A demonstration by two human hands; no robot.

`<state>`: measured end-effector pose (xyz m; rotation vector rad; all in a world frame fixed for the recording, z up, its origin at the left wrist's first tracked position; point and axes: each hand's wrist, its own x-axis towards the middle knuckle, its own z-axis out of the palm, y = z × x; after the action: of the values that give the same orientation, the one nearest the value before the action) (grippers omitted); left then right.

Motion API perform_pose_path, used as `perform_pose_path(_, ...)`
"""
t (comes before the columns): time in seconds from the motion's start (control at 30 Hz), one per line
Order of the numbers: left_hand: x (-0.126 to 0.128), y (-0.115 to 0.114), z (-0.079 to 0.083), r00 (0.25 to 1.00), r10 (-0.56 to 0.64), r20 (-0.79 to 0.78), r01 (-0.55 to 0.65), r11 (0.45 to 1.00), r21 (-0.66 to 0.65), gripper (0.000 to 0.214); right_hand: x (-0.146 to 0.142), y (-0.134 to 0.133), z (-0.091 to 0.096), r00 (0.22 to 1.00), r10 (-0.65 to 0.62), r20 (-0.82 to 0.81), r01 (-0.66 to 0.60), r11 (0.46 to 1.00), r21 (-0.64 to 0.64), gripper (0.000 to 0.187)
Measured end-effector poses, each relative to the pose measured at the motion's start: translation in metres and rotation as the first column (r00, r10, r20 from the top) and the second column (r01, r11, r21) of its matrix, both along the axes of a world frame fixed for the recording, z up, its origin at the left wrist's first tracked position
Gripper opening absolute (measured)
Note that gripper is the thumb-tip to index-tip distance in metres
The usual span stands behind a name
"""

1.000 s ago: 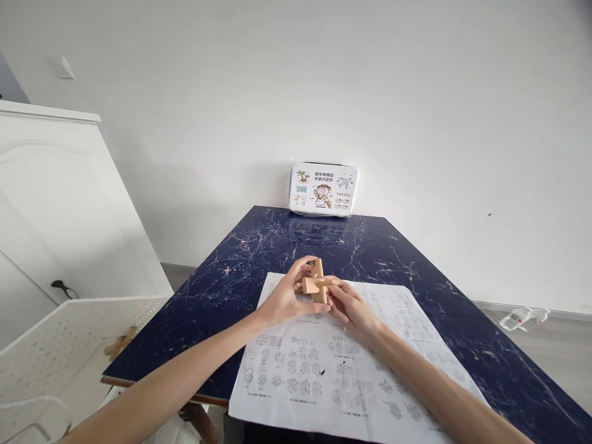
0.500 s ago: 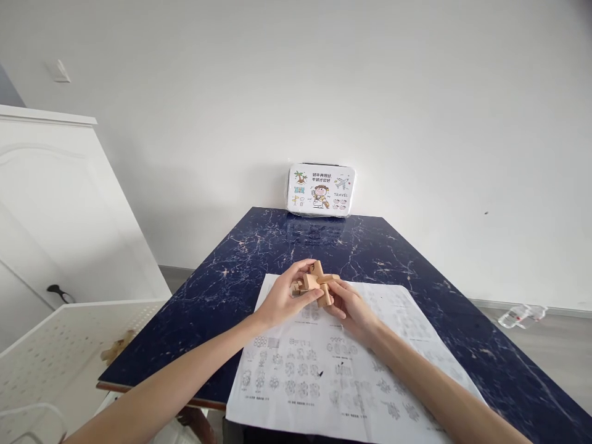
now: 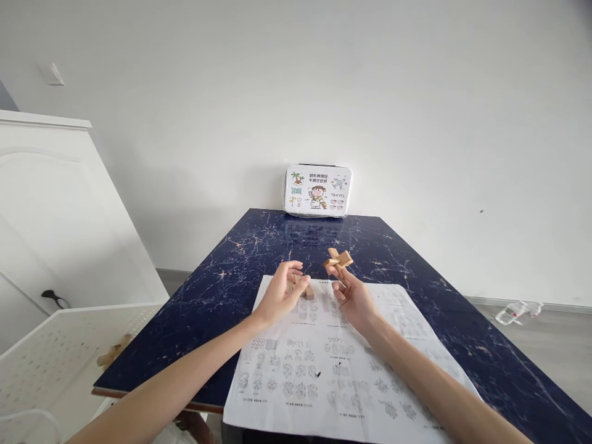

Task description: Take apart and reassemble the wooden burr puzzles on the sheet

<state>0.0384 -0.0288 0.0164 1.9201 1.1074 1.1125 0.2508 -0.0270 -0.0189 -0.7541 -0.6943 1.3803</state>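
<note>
In the head view a few joined wooden burr puzzle pieces point(image 3: 342, 259) form a small cross shape. My right hand point(image 3: 355, 301) grips them between thumb and fingers, raised above the far part of the printed sheet. My left hand point(image 3: 281, 295) is apart from them, its fingers curved and spread, holding nothing that I can see. Just beyond its thumb lie loose wooden pieces point(image 3: 309, 292) on the sheet, partly hidden by that hand. The paper sheet point(image 3: 324, 345) carries rows of small assembly drawings under both forearms.
The dark blue marbled table point(image 3: 222, 271) reaches back to the wall, where a white cartoon-printed case point(image 3: 317, 190) stands upright. At left are a white perforated surface point(image 3: 41, 345) with a wooden object point(image 3: 113, 351) and a white cabinet point(image 3: 60, 203). A clear plastic item point(image 3: 518, 312) lies right.
Both hands were together on the wooden puzzle. Now the left hand has let go, and the right hand has lifted the puzzle away and to the right. Loose pieces now show more clearly.
</note>
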Motion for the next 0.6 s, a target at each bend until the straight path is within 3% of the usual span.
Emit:
perform_pose_path(0.3, 0.001, -0.004, 0.0, 0.999, -0.027, -0.027, 0.026, 0.999, -0.024, 0.04, 0.013, 0.011, -0.018, 0.968, -0.212, -0.135, 0.213, 0.977, -0.004, 0.024)
perform_pose_path(0.43, 0.001, -0.002, -0.003, 0.998, -0.034, -0.046, 0.033, 0.999, -0.017, 0.039, 0.012, 0.009, -0.013, 0.978, -0.156, -0.136, 0.155, 0.988, -0.019, 0.037)
perform_pose_path(0.6, -0.002, 0.006, -0.011, 0.993, 0.018, -0.114, -0.006, 0.995, 0.104, 0.033, 0.002, 0.0, 0.0, 0.999, -0.001, -0.039, -0.001, 0.998, -0.063, 0.031)
